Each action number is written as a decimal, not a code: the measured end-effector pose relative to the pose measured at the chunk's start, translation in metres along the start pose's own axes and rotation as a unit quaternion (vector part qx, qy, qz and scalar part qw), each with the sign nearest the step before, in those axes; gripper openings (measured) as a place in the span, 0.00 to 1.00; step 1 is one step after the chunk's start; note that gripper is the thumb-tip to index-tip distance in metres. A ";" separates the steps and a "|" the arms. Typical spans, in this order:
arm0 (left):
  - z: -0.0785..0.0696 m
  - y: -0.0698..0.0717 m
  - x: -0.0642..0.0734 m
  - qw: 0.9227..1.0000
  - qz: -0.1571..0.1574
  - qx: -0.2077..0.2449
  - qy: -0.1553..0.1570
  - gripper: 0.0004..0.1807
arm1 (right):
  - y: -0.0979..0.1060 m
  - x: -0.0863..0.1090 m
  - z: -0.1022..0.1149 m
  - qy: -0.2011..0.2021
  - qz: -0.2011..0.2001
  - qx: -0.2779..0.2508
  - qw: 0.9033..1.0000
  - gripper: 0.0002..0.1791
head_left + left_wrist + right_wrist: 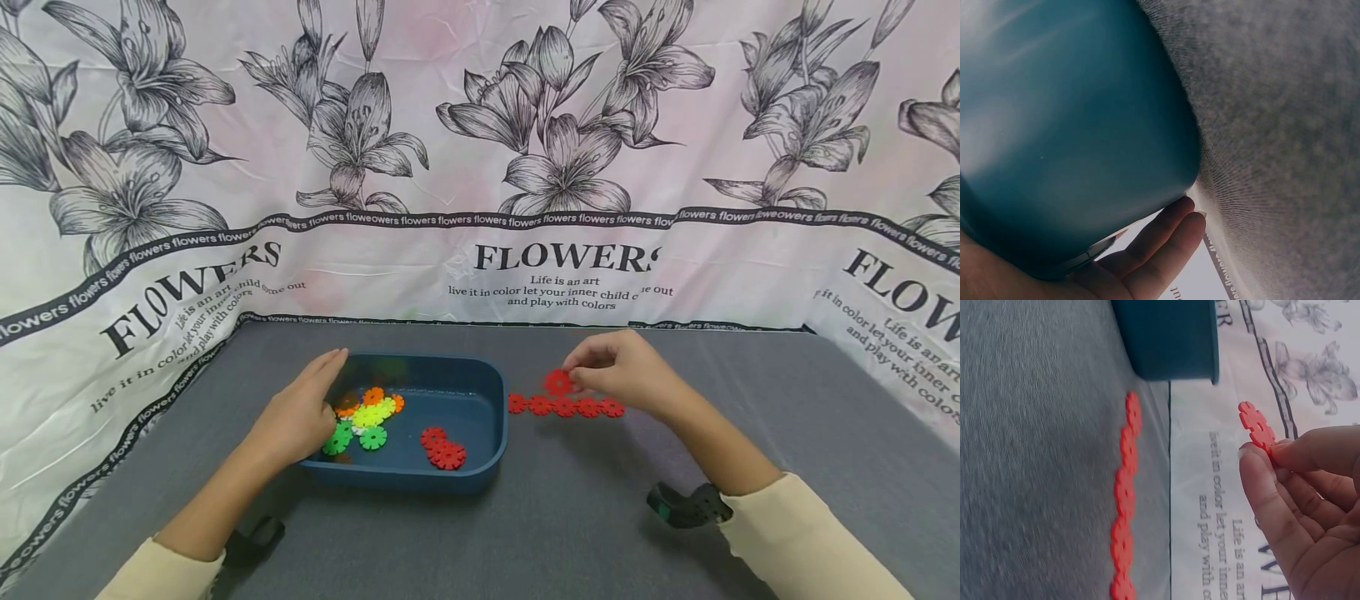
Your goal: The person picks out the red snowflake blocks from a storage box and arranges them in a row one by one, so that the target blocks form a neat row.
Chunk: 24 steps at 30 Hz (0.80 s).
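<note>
My right hand [626,371] pinches a red notched flower-shaped disc [558,382] between thumb and fingertips, raised above the table. Just below it, several red discs [1124,494] lie in a joined row on the grey cloth, starting beside the blue plastic tub [408,478]. At the tub's left end my left hand [296,417] grips the rim, thumb over the edge and fingers [1169,247] along the outside. Inside the tub lie a few red discs [447,455] at the right, with yellow discs [371,414], green discs [372,437] and orange discs [373,396] at the left.
A grey cloth [555,533] covers the table. White fabric printed with flowers and lettering [558,275] hangs behind it and along both sides. Dark bands [686,506] are worn at both wrists.
</note>
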<state>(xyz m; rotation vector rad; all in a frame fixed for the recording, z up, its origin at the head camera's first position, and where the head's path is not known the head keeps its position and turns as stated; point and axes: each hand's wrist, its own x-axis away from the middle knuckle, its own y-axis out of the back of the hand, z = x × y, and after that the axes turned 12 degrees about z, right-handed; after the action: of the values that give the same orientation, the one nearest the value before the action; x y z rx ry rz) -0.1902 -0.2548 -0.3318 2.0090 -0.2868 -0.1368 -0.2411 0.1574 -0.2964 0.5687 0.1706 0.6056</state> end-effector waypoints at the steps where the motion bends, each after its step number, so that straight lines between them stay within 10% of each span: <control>1: 0.000 0.000 0.000 1.000 0.001 0.001 0.000 0.44 | 0.003 0.001 -0.001 -0.001 -0.001 0.003 1.000 0.07; 24: 0.000 0.001 0.000 1.000 0.000 -0.003 -0.002 0.43 | 0.046 0.014 -0.033 -0.097 0.023 0.036 0.994 0.08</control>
<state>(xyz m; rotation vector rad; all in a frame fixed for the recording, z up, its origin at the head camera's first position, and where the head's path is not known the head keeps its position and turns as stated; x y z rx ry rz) -0.1899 -0.2552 -0.3306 2.0031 -0.2896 -0.1421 -0.2624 0.2119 -0.2982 0.6981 -0.0032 0.5869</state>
